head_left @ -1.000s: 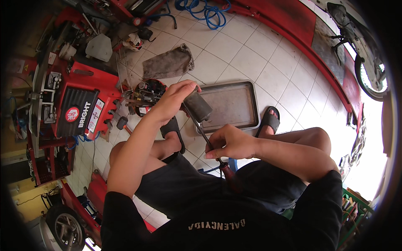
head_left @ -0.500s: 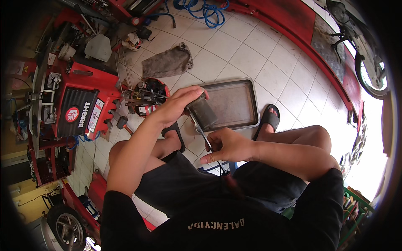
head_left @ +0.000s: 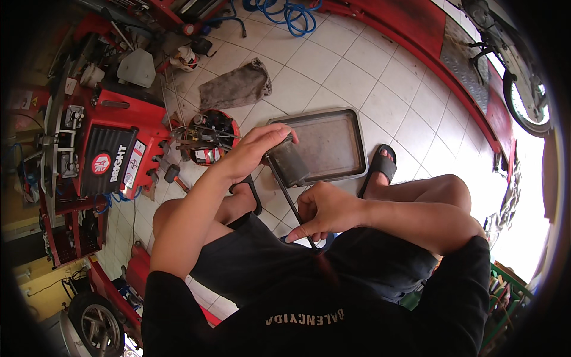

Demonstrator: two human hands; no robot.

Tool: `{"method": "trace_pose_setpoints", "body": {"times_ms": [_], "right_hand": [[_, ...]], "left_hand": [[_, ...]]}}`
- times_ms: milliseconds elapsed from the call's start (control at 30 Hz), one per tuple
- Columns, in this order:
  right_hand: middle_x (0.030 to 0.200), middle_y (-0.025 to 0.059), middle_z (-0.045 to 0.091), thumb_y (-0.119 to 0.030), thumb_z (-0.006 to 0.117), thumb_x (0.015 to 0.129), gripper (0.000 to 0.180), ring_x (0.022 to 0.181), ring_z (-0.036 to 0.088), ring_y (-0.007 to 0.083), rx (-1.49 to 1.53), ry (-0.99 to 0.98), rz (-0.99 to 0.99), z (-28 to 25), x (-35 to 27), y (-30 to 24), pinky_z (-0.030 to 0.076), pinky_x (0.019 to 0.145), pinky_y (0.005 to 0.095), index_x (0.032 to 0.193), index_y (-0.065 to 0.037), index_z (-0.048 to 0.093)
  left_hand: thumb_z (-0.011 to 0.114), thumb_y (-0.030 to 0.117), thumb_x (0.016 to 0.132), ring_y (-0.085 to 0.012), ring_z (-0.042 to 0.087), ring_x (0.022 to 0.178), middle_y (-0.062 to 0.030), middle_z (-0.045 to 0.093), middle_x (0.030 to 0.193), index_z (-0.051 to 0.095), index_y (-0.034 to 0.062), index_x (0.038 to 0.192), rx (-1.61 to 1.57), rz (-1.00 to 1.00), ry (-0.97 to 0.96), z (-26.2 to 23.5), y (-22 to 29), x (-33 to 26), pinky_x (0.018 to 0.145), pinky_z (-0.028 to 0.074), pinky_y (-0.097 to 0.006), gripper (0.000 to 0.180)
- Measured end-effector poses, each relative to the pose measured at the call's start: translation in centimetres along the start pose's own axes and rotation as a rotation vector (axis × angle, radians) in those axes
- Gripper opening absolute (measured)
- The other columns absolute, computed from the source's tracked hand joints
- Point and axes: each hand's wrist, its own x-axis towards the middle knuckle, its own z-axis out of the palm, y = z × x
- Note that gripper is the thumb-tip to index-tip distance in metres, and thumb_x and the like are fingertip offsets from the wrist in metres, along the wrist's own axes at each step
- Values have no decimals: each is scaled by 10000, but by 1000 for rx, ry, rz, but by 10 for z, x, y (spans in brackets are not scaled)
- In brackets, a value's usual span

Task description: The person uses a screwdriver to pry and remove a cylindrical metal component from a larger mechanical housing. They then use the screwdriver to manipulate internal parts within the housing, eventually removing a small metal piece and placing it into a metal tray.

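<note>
The left hand (head_left: pixel 253 152) has its fingers (head_left: pixel 275 135) wrapped over the top of a dark cylindrical part (head_left: pixel 289 163); the right hand (head_left: pixel 324 211) pinches a thin metal rod (head_left: pixel 288 199) running up into it, above the lap. Judged rigid, fairly heavy, possibly oily (grip the body, not the rod). Beyond: grey metal tray (head_left: pixel 357 128) on the floor; red machine (head_left: pixel 113 160) with a black panel bearing a round red-and-white label.

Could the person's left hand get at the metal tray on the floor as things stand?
Probably not at once: the left hand hovers near the metal tray, with nothing between them, but its fingers are wrapped round a dark cylindrical part.
</note>
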Motion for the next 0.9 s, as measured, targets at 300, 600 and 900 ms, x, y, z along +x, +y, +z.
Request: {"method": "trace_pose_setpoints", "body": {"times_ms": [300, 600, 900], "right_hand": [[1012, 122, 758, -284, 698, 1010, 426, 933, 740, 195, 415, -72, -116, 8, 3, 21, 592, 846, 321, 1240, 53, 574], [693, 120, 680, -315, 819, 911, 396, 585, 682, 177, 145, 241, -210, 16, 6, 17, 548, 578, 330, 932, 31, 628], [968, 149, 754, -160, 549, 1052, 346, 927, 747, 202, 378, 102, -322, 18, 9, 24, 599, 755, 322, 1285, 96, 542]], "left_hand": [[476, 373, 1096, -89, 575, 972, -7, 638, 1019, 673, 72, 1100, 37, 5, -15, 3, -6, 2, 885, 459, -269, 359], [462, 347, 1088, -78, 623, 897, -22, 648, 1003, 651, 54, 1173, -39, -36, 9, -5, -3, 4, 752, 532, -255, 359], [466, 351, 1087, -88, 627, 936, -24, 653, 1016, 653, 57, 1166, 41, -37, 19, -4, -10, 4, 793, 536, -271, 357]]}}
